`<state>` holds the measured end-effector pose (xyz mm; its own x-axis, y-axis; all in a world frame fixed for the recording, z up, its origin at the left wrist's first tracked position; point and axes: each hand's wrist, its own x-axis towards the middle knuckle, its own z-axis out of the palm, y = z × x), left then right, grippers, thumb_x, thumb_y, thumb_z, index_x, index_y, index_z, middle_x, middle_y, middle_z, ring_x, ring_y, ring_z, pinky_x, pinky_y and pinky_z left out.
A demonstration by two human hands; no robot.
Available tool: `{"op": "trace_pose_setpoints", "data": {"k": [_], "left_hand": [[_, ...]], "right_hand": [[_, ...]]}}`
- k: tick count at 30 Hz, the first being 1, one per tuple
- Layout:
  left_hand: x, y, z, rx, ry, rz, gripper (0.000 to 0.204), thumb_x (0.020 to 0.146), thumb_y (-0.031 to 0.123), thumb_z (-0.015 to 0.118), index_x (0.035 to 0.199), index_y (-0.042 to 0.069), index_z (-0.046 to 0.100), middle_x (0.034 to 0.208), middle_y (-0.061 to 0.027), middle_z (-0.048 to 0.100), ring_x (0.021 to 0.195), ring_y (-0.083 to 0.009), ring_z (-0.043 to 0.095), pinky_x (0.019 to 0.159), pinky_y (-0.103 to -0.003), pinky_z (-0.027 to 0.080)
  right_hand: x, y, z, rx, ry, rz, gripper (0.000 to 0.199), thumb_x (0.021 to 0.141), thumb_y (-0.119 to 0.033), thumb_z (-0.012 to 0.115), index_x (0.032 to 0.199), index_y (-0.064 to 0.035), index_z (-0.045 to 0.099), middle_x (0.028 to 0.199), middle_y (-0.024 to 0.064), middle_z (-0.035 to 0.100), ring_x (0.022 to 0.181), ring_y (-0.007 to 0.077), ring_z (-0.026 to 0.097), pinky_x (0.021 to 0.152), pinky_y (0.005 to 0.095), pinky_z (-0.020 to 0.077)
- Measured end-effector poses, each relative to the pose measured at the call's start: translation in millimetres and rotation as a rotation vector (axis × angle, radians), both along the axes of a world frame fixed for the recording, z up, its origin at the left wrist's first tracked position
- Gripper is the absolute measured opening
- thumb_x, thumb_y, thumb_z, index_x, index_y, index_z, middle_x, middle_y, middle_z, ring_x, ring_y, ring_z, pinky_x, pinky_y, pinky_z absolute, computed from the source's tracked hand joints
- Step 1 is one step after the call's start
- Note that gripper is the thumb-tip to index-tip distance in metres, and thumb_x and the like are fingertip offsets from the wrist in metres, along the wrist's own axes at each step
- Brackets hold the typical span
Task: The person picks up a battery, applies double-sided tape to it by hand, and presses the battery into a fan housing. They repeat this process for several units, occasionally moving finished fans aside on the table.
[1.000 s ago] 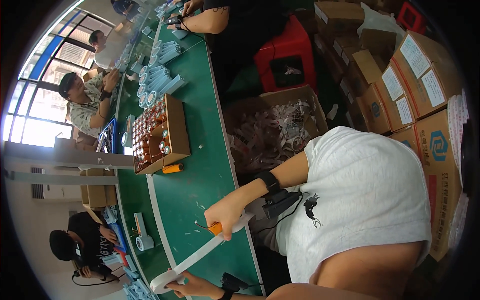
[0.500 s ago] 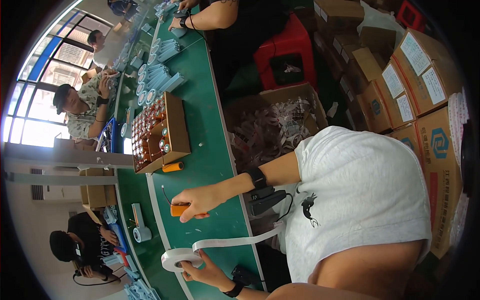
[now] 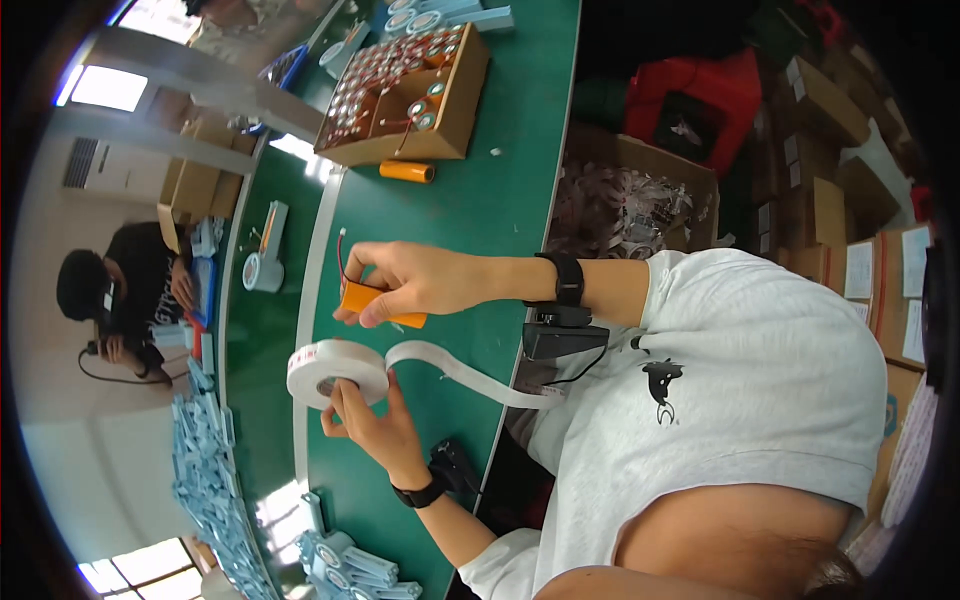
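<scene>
Orange cell (image 3: pixel 385 303): a short orange cylinder pinched in my right hand, held above the green worktop (image 3: pixel 500 150) and just above the tape roll. A thin red wire stands up from its left end.
Right hand (image 3: pixel 420 282): closed around the orange cell, thumb on one side and curled fingers on the other, so only the cell's lower edge and left end show. A black watch sits on that wrist.
White tape roll (image 3: pixel 335 368): gripped in my left hand, tilted so its flat face and core look up at me.
Left hand (image 3: pixel 370 425): half closed on the roll, fingertips on its near rim and the thumb beside the core, palm turned upward. A black band is on that wrist.
Tape strip (image 3: pixel 470 375): a loose white length runs off the roll to the right and reaches the worktop's edge near my shirt.
Cardboard tray (image 3: pixel 440 140): further along the worktop, packed with cells standing on end.
Spare orange cell (image 3: pixel 407 172): lying on its side just in front of the tray, well apart from my hands.
Smaller tape roll (image 3: pixel 262 272): resting on the far side of the worktop.
Person opposite (image 3: pixel 130 290): dark shirt, seated across from me, hands at their own work.
</scene>
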<state>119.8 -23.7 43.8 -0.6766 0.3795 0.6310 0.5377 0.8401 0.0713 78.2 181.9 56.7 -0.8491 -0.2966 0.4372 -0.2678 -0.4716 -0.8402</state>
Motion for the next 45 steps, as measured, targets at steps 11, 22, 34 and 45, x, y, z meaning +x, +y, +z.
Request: {"op": "trace_pose_setpoints", "data": {"k": [11, 22, 34, 45], "left_hand": [[0.6, 1.8, -0.1, -0.044, -0.051, 0.016, 0.041, 0.069, 0.011, 0.069, 0.102, -0.005, 0.051, 0.091, -0.0162, 0.057, 0.086, -0.0278, 0.052, 0.084, -0.042, 0.027], [8.2, 18.3, 4.2, 0.123, -0.053, 0.058, 0.039, 0.067, 0.013, 0.071, 0.097, -0.004, 0.053, 0.078, -0.0133, 0.057, 0.071, -0.0255, 0.046, 0.073, -0.034, 0.031], [1.9, 11.0, 5.9, -0.119, -0.14, -0.198, 0.037, 0.071, 0.011, 0.067, 0.102, -0.001, 0.053, 0.084, -0.0122, 0.059, 0.083, -0.0255, 0.054, 0.081, -0.037, 0.032], [-2.8, -158.6, 38.6, -0.394, 0.061, 0.794, 0.073, 0.063, 0.029, 0.073, 0.126, 0.009, 0.042, 0.121, -0.0204, 0.047, 0.113, -0.0321, 0.042, 0.095, -0.042, 0.034]], "right_hand": [[-3.8, -41.2, 6.9, 0.122, -0.038, -0.104, 0.025, 0.075, -0.004, 0.065, 0.091, 0.0034, 0.047, 0.088, 0.0169, 0.063, 0.075, 0.0151, 0.06, 0.064, 0.026, 0.0466], [-4.7, -65.7, 11.9, -0.219, -0.097, -0.268, 0.02, 0.076, 0.003, 0.06, 0.091, 0.0028, 0.046, 0.093, 0.0165, 0.062, 0.082, 0.0166, 0.06, 0.072, 0.0277, 0.0495], [-77.3, 17.3, 40.7, -1.016, -0.054, -0.296, 0.024, 0.081, -0.002, 0.054, 0.104, 0.0024, 0.05, 0.108, 0.0197, 0.055, 0.098, 0.0259, 0.055, 0.086, 0.0371, 0.0453], [-18.6, 36.1, 41.0, -0.404, 0.053, -0.018, 0.033, 0.072, 0.007, 0.062, 0.102, -0.0002, 0.052, 0.105, 0.0183, 0.058, 0.093, 0.023, 0.06, 0.08, 0.0313, 0.0492]]}}
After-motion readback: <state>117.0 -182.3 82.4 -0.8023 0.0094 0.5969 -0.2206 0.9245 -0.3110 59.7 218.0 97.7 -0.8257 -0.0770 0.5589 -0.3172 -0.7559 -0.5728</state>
